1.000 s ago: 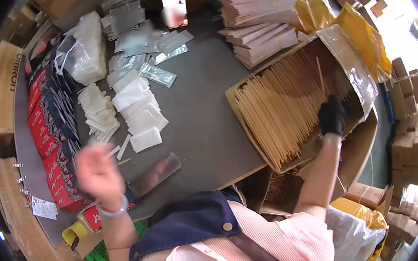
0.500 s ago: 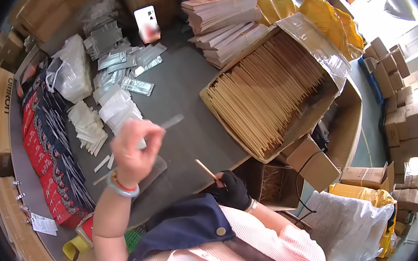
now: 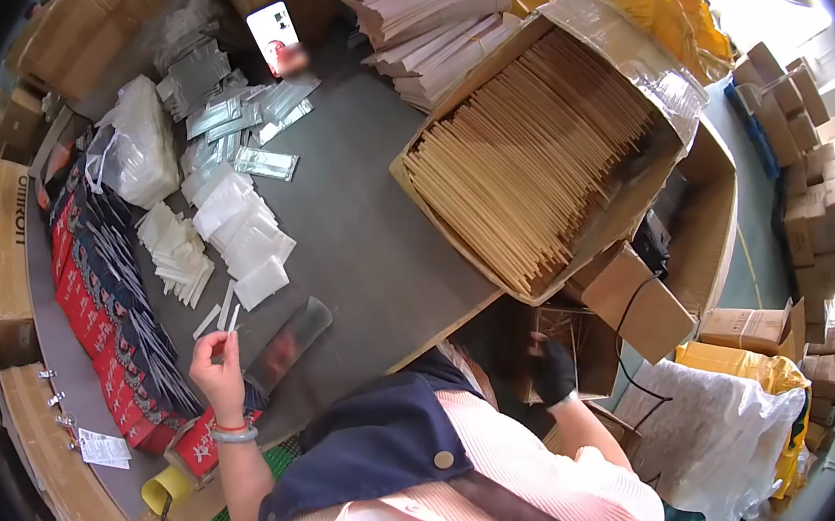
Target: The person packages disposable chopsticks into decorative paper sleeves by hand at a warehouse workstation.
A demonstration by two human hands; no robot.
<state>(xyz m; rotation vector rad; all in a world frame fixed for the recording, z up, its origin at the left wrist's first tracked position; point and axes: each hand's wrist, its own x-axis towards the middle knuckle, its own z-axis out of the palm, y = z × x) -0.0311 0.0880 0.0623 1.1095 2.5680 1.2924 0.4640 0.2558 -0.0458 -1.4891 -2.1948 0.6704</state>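
Strip [image 3: 234,317], thin and white, well to the left of the carton [image 3: 627,205] and on its near side, right at the tips of my left hand [image 3: 218,372]! Long axis points away from me, straight out past the fingertips. Left's nearer by far, thumb and finger drawn together, though whether they truly pinch it I can't tell. Gloved right hand [image 3: 555,369], just off the carton's near corner, over a lower box [image 3: 599,363]: fingers half curled, grip unclear.
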